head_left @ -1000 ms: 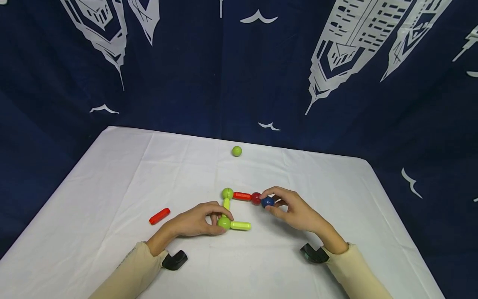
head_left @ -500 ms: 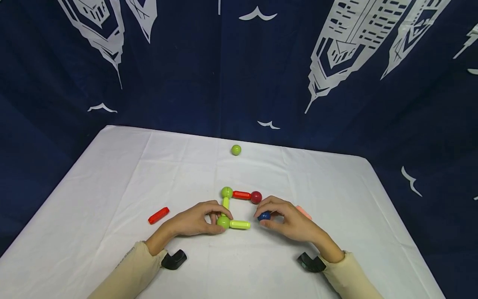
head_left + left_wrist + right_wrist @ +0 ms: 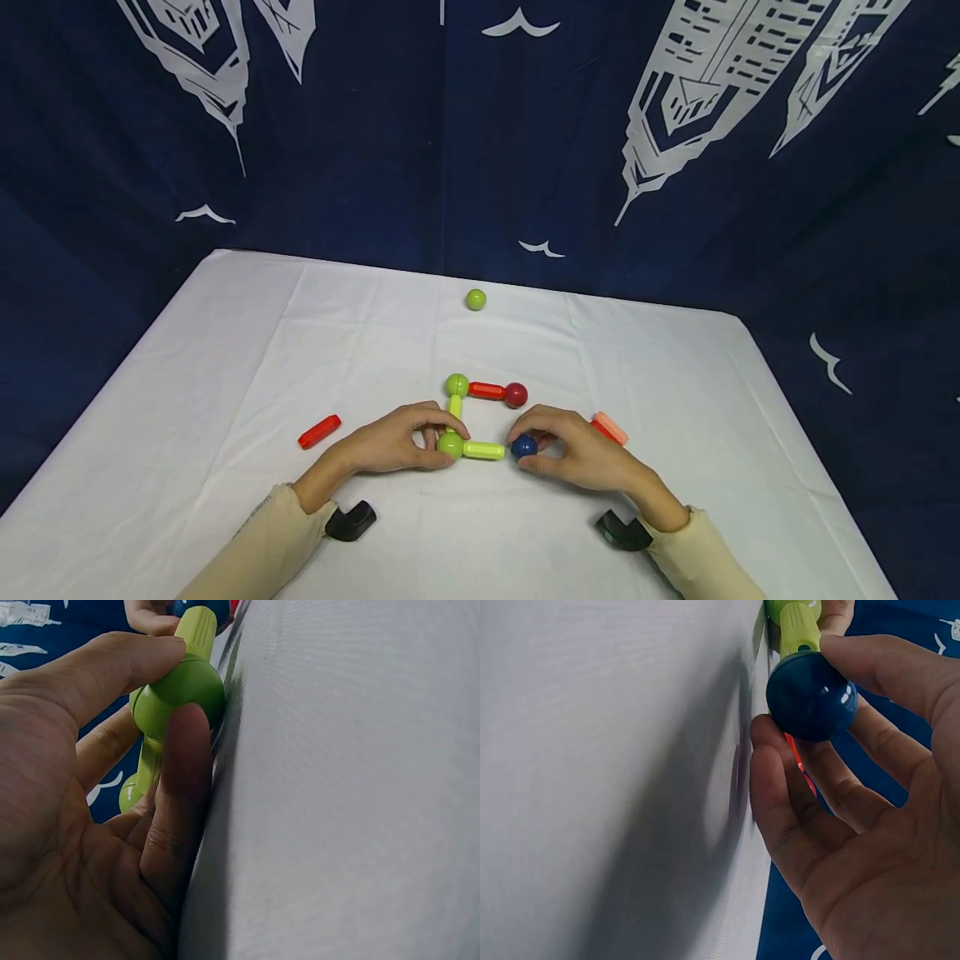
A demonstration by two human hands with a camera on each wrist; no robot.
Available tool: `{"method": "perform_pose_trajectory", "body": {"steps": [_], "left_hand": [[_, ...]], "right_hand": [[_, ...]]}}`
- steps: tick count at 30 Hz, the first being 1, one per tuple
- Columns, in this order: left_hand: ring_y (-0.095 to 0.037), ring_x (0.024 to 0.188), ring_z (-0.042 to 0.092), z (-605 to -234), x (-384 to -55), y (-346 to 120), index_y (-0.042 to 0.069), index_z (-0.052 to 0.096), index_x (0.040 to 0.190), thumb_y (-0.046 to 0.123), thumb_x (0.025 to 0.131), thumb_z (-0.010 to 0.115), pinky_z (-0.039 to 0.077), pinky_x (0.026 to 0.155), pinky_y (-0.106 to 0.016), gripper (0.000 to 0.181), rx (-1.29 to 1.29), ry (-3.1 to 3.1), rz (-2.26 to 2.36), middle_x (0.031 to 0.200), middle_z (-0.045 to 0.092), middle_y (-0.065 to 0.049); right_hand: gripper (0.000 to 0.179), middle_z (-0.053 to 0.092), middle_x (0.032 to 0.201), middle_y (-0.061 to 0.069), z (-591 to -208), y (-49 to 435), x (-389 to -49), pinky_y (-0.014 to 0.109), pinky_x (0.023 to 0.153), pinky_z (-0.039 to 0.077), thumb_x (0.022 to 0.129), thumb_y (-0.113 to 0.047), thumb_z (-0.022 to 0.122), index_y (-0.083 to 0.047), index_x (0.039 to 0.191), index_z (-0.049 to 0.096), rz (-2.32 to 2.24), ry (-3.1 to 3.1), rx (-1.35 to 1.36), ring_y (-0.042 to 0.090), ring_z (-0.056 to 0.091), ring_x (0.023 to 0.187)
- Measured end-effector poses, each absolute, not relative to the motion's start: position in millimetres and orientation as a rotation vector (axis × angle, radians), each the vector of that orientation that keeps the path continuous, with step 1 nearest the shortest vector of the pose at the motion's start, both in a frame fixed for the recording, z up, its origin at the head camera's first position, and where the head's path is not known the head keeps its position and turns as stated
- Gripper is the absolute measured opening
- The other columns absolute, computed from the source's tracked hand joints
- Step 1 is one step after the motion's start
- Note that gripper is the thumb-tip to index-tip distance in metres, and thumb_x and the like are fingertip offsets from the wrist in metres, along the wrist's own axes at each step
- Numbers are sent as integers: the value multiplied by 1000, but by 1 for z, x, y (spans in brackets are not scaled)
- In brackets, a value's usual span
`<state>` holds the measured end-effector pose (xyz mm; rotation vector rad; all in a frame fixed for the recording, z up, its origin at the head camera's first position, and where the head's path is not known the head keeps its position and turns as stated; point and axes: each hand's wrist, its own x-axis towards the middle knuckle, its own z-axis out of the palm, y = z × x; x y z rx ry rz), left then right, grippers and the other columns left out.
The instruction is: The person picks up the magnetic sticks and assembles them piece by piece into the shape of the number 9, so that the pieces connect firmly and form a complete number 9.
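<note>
My left hand [image 3: 401,439] holds the near green ball [image 3: 450,445] between thumb and fingers, as the left wrist view also shows. A yellow-green rod [image 3: 484,451] sticks out rightward from that ball. Another yellow-green rod [image 3: 455,406] runs back to a second green ball [image 3: 457,385], from which a red rod [image 3: 487,391] leads to a dark red ball [image 3: 516,395]. My right hand [image 3: 581,450] pinches a blue ball [image 3: 810,696] just off the free end of the right-pointing rod. A narrow gap seems to separate them in the head view.
A loose red rod [image 3: 319,432] lies left of my left hand. Beyond my right hand lie a red and a pink rod [image 3: 612,427], partly hidden. A single green ball [image 3: 476,300] sits near the far edge of the white-covered table [image 3: 360,325]. Behind hangs a dark blue cloth [image 3: 360,167].
My right hand has moved the blue ball from beside the dark red ball toward me, to the end of the yellow-green rod. The red and pink rods have come into view. My left hand stays put.
</note>
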<state>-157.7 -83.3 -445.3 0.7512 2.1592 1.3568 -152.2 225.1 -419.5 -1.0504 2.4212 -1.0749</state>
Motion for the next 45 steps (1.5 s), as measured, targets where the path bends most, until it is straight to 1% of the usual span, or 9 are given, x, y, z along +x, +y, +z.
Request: {"method": "perform_pose_trajectory", "body": {"steps": [3,8,15,28,33,40,45], "left_hand": [[-12,82,55,-445,-158,-83,22,70,118,20,88,76,44,74,-23,30,756,2157,1362,95,56,-2],[-12,82,56,-444,-158,-84,22,70,118,20,88,76,45,74,-24,31,761,2155,1369,94,57,-1],[-12,82,56,-445,-158,-84,22,70,118,20,88,76,45,74,-24,31,763,2158,1366,95,57,-1],[-12,82,57,-445,-158,-84,22,70,120,20,88,76,45,74,-24,32,758,2149,1362,95,57,-1],[-13,82,56,-445,-158,-84,22,70,120,20,88,76,44,73,-24,32,755,2147,1361,95,57,-1],[-13,83,56,-445,-158,-84,22,70,119,21,89,76,44,73,-24,31,738,2156,1354,95,56,-1],[-12,83,57,-444,-157,-85,22,70,119,20,88,76,44,74,-24,31,745,2160,1349,95,57,0]], "right_hand": [[29,65,115,-9,-420,224,-151,30,86,55,89,-15,77,-22,116,67,-1047,2419,-1019,8,61,97],[33,66,117,-6,-420,224,-151,30,86,54,89,-19,77,-20,120,65,-1024,2420,-989,11,61,96],[32,67,114,-7,-419,221,-150,30,86,54,90,-19,77,-19,119,66,-1022,2412,-999,10,60,95],[31,67,113,-8,-416,219,-147,29,87,54,89,-19,77,-18,118,66,-1002,2421,-998,8,59,96],[31,66,114,-7,-415,220,-149,29,87,54,90,-21,76,-18,119,66,-980,2415,-1005,7,59,97],[31,68,115,-5,-411,227,-151,33,87,55,91,-21,75,-15,120,66,-1001,2429,-1007,15,64,96],[31,68,116,-1,-407,236,-153,36,89,55,92,-24,74,-14,120,66,-1006,2476,-976,18,64,98]]}}
